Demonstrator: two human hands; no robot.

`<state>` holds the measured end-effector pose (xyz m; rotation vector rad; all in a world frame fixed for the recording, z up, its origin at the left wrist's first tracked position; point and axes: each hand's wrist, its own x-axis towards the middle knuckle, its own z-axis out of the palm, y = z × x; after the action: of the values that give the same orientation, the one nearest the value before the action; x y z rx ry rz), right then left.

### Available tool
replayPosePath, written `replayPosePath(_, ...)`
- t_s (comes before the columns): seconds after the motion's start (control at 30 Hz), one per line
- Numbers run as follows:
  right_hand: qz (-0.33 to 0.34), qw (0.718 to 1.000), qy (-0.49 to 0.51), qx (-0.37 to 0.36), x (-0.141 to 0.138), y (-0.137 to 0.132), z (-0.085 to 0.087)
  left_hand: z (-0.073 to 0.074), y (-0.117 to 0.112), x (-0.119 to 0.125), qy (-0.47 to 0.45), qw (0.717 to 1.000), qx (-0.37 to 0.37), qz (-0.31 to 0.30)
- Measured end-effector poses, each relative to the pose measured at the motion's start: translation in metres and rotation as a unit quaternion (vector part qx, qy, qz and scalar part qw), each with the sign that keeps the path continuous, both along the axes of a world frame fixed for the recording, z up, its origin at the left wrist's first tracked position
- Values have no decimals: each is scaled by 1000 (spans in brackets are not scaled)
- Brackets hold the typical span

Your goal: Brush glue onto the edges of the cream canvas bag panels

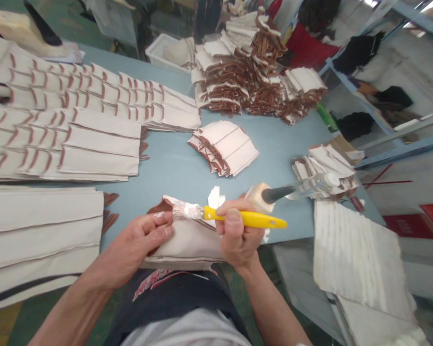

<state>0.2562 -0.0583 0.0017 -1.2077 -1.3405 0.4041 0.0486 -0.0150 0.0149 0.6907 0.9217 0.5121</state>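
My right hand (pixel 238 233) is closed around the yellow handle of a flat brush (pixel 260 219), whose bristles are coated in white paste. The bristles touch the turned-up edge of a cream leather panel (pixel 191 240) with a brown inner side. My left hand (pixel 140 238) pinches that panel at its left end, thumb on top, with white smears on the fingers. The panel lies at the table's front edge, close to my lap. Just beyond my right hand stands a cream block with a dark shaft (pixel 274 194), partly hidden.
Overlapping rows of cream panels (pixel 101 139) cover the left of the blue-grey table (pixel 166 158). A small stack (pixel 231 144) sits mid-table, with tall piles (pixel 223 72) behind. A clear bottle (pixel 313 185) and more pieces are at right. White pads (pixel 357 254) hang beside shelving.
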Motion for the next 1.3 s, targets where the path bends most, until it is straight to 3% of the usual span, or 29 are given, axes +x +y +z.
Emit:
replayPosePath(0.23, 39, 996, -70, 27, 2, 6, 4, -5, -3, 0, 11, 1000, -13, 26)
replayPosePath(0.4, 89, 985, -110, 102, 2, 11, 14, -6, -4, -2, -1, 999, -17, 34)
replayPosePath(0.53, 99, 977, -119, 146, -1, 15, 12, -6, -3, -3, 2, 999, -16, 32)
replayPosePath(0.63, 69, 988, -87, 110, 1, 19, 8, -5, -3, -3, 4, 999, -16, 39)
replayPosePath(0.77, -25, 994, -24, 105, 6, 16, 6, -3, -1, -4, 2, 999, -15, 50)
replayPosePath(0.93, -27, 985, -152, 75, 6, 7, 0, 4, 0, -2, -7, 997, -24, 71)
replayPosePath(1.07, -29, 976, -217, -1, -3, 12, -16, 11, 4, 6, -12, 998, -21, 60)
replayPosePath(1.2, -65, 980, -185, -41, -5, 24, -27, 6, 9, 6, -2, 998, 45, 32)
replayPosePath(1.3, -107, 983, -144, -40, 4, 30, -22, -4, 9, -8, 42, 992, 119, -8)
